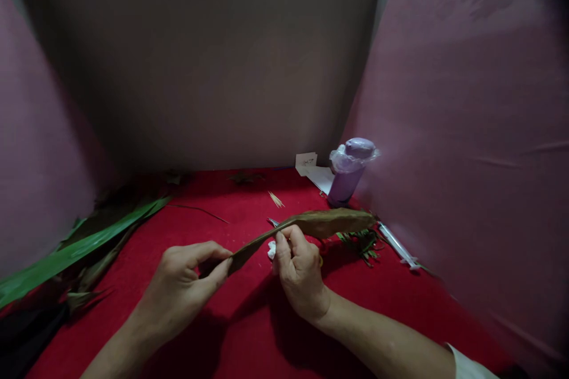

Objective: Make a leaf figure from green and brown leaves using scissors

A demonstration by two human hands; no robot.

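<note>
A long brown dried leaf (pixel 333 223) stretches between my two hands above the red cloth (pixel 251 331). My left hand (pixel 191 275) pinches its narrow left part between thumb and fingers. Near the leaf's middle, my right hand (pixel 302 272) grips the lower edge with thumb and bent fingers. The wider right part sticks out past my right hand. Partly hidden behind the leaf and my right hand lie scissors (pixel 272 222), only bits of which show. A small crumpled white piece (pixel 271 250) lies just left of my right hand.
Toothpicks (pixel 276 199) lie in the middle. A purple bottle (pixel 347 183) with plastic wrap stands at the back right by white papers (pixel 317 176). Green clippings (pixel 364 244) and a syringe (pixel 398 246) lie right. A long green leaf (pixel 102 237) lies left. Panels (pixel 200 59) enclose the table.
</note>
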